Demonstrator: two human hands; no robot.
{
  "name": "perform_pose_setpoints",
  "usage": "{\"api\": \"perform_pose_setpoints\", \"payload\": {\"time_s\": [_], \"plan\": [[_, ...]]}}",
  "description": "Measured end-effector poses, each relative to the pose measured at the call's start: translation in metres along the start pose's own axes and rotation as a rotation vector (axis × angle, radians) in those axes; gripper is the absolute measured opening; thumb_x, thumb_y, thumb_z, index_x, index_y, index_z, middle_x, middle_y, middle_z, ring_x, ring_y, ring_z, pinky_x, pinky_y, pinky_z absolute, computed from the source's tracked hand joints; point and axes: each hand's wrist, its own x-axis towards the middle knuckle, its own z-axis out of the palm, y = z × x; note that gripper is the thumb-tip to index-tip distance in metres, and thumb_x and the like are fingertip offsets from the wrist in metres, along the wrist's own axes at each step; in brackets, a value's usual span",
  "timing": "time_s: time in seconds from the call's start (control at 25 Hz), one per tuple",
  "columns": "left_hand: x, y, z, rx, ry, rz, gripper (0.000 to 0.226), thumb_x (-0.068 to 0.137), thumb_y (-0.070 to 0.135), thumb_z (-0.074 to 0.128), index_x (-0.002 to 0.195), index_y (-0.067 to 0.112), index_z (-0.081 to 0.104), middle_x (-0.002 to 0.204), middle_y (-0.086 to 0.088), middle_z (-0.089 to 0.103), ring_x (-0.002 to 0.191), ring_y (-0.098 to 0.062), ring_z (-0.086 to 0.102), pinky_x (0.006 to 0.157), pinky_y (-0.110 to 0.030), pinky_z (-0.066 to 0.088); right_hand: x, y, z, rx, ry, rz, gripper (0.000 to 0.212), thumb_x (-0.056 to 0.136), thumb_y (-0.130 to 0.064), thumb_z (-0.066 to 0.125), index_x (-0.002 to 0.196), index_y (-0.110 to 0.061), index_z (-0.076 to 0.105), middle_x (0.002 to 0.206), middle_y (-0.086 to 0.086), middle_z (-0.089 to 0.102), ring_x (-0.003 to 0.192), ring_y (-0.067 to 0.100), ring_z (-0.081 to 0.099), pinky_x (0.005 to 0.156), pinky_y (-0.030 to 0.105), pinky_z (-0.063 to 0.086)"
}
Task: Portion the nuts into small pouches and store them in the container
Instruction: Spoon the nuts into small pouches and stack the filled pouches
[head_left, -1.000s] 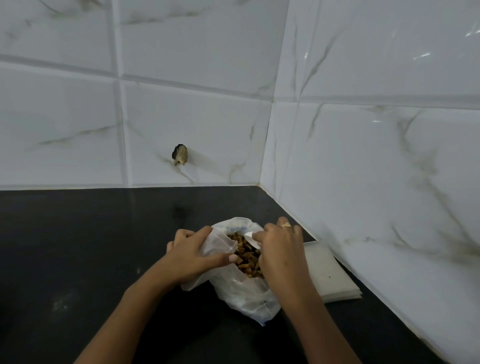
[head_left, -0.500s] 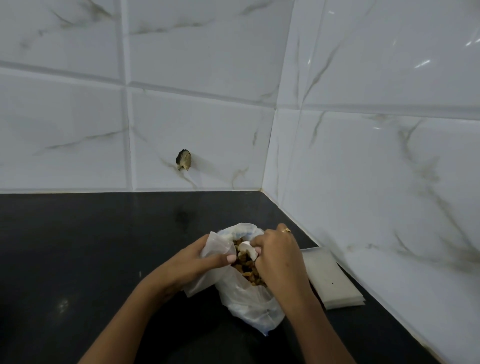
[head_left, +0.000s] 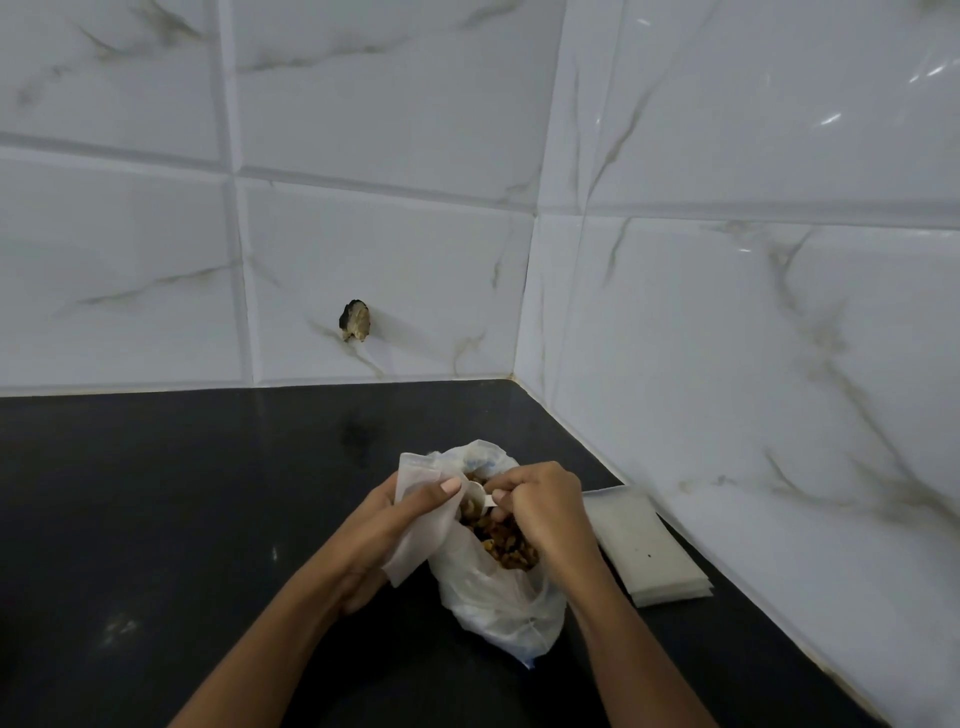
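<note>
Black counter (head_left: 156, 519) runs into a corner of white, marble-veined wall tiles (head_left: 389, 260), one of which has a rough dark hole (head_left: 355, 322) just above the counter.

Near the front of the counter lies a thin white plastic bag (head_left: 498, 603), its mouth open between the two hands. The left hand (head_left: 384, 525) is on the bag's left side and grips a small translucent pouch (head_left: 421, 525), thumb laid across its face and fingers curled behind. The pouch's top edge stands up beside the bag's mouth. The right hand (head_left: 545, 514) is curled over the mouth from the right, fingertips pinching what looks like a small white scoop (head_left: 480, 491) whose bowl points at the pouch, just short of the left thumb.

Inside the bag sit the nuts (head_left: 506, 543), a heap of brown and yellowish pieces, partly hidden under the right hand. Whether the pouch has anything in it I cannot tell.

Just right of the right wrist, a flat stack (head_left: 649, 556) of empty pouches lies on the counter along the wall, apart from the bag.
</note>
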Motion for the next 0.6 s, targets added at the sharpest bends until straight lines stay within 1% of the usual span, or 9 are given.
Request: {"api": "perform_pose_setpoints", "payload": {"time_s": [0.12,0.2,0.24,0.32,0.36,0.4,0.48,0.52,0.6], "plan": [[0.000,0.005,-0.005,0.035,-0.021,-0.005,0.033,0.070,0.034,0.065,0.101,0.022,0.063,0.092,0.004,0.075,0.084,-0.009,0.071,0.066,-0.019,0.054,0.001,0.004,-0.006,0.189,-0.030,0.102,0.020,0.088,-0.004,0.055,0.097,-0.004,0.072,0.062,0.005,0.061,0.069,0.013,0.057,0.075,0.022,0.046],[0.000,0.010,-0.010,0.117,-0.035,0.012,0.042,0.067,0.039,0.075,0.104,0.023,0.062,0.091,0.006,0.075,0.083,-0.007,0.070,0.062,-0.015,0.053,0.000,0.005,-0.010,0.221,-0.031,0.108,0.019,0.090,-0.005,0.054,0.098,-0.004,0.072,0.059,0.001,0.057,0.063,0.008,0.053,0.068,0.019,0.043],[0.000,0.013,-0.013,0.168,-0.010,0.027,0.052,0.059,0.044,0.079,0.104,0.026,0.060,0.092,0.005,0.073,0.083,-0.007,0.070,0.061,-0.014,0.052,-0.001,0.004,-0.012,0.220,-0.024,0.112,0.020,0.091,-0.006,0.054,0.099,-0.005,0.071,0.059,0.000,0.057,0.060,0.004,0.049,0.064,0.016,0.040],[0.003,0.017,-0.021,0.264,0.066,0.071,0.065,0.043,0.056,0.072,0.101,0.032,0.057,0.099,0.006,0.067,0.086,-0.006,0.066,0.064,-0.014,0.051,0.000,0.004,-0.015,0.205,0.013,0.097,0.019,0.091,-0.008,0.055,0.102,-0.006,0.071,0.060,-0.002,0.057,0.050,0.002,0.047,0.059,0.013,0.036],[0.004,0.018,-0.024,0.343,0.085,0.091,0.067,0.040,0.060,0.068,0.101,0.034,0.056,0.103,0.006,0.064,0.090,-0.007,0.065,0.067,-0.016,0.052,0.001,0.004,-0.017,0.201,0.030,0.090,0.019,0.090,-0.008,0.056,0.102,-0.006,0.071,0.059,-0.003,0.056,0.045,0.001,0.046,0.059,0.013,0.035],[0.006,0.019,-0.026,0.450,0.081,0.105,0.068,0.040,0.062,0.068,0.101,0.035,0.054,0.106,0.005,0.062,0.094,-0.009,0.063,0.072,-0.020,0.052,0.003,0.005,-0.018,0.196,0.033,0.093,0.019,0.090,-0.008,0.056,0.102,-0.005,0.071,0.058,-0.004,0.055,0.043,0.002,0.045,0.058,0.012,0.034],[0.007,0.019,-0.027,0.622,0.045,0.095,0.066,0.047,0.056,0.079,0.104,0.034,0.052,0.108,0.007,0.059,0.097,-0.010,0.060,0.080,-0.026,0.053,0.005,0.004,-0.020,0.169,0.020,0.123,0.020,0.090,-0.009,0.056,0.103,-0.006,0.071,0.058,-0.005,0.053,0.047,0.004,0.041,0.059,0.014,0.034],[0.008,0.017,-0.027,0.663,0.035,0.084,0.062,0.054,0.048,0.081,0.107,0.033,0.051,0.110,0.007,0.057,0.098,-0.010,0.058,0.082,-0.027,0.053,0.006,0.005,-0.020,0.184,0.029,0.120,0.019,0.090,-0.009,0.057,0.102,-0.006,0.071,0.057,-0.005,0.052,0.049,0.005,0.040,0.061,0.015,0.034],[0.010,0.014,-0.024,0.688,0.036,0.075,0.055,0.068,0.036,0.076,0.115,0.032,0.046,0.113,0.007,0.054,0.101,-0.010,0.056,0.085,-0.027,0.052,0.004,0.008,-0.020,0.300,0.076,0.088,0.017,0.087,-0.004,0.058,0.097,-0.004,0.073,0.055,-0.005,0.055,0.051,0.005,0.041,0.061,0.017,0.036]]}}
